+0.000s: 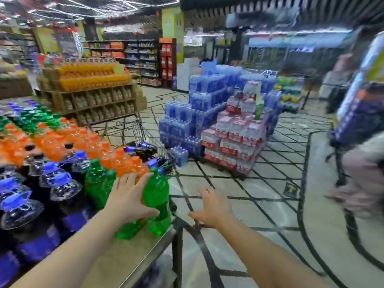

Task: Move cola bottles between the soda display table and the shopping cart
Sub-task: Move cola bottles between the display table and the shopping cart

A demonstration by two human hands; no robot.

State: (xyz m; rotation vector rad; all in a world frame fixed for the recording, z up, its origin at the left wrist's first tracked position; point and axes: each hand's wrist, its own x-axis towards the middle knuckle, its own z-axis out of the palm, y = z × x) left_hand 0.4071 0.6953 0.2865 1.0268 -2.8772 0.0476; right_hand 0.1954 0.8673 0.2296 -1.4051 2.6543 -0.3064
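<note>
Dark cola bottles (62,196) with blue caps and blue labels stand at the near left of the soda display table (133,260). Green bottles (155,196) stand at the table's near right corner, with orange ones behind. My left hand (128,200) is spread open over the green bottles, fingers apart, gripping nothing. My right hand (212,206) hovers open over the floor, right of the table corner. The wire shopping cart (133,129) stands beyond the table; several blue-capped cola bottles (143,149) lie in it.
Stacked packs of water (207,113) stand on the tiled floor right of the cart. A wooden display of orange juice (91,88) is behind the cart. A person (363,163) passes at the right edge, blurred.
</note>
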